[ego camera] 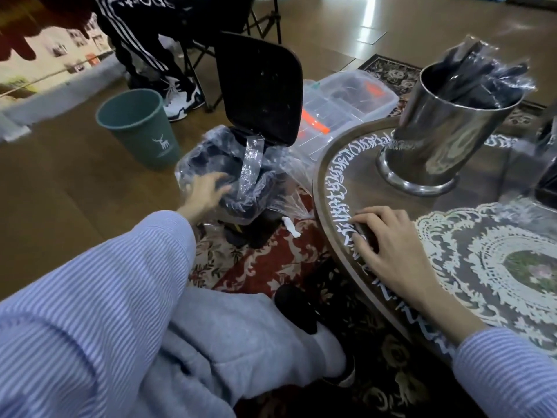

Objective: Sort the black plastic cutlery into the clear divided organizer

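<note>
Wrapped black plastic cutlery [476,76] stands bunched in a shiny steel bucket [437,137] at the back of the round table. My left hand [205,191] reaches out over the open pedal bin [262,86] on the floor, fingers spread and holding nothing. A clear plastic wrapper [251,158] hangs just past its fingertips above the bin's liner. My right hand [388,242] rests on the table's rim, its fingers curled over a small black cutlery piece [366,233] that is mostly hidden beneath them. No divided organizer is plainly visible.
The round table [328,182] has a white-lettered rim and a lace doily [488,267]. On the floor are a clear lidded plastic box [346,98], a green waste basket [138,128] and a patterned rug. A person in black track trousers [141,34] sits behind the bin.
</note>
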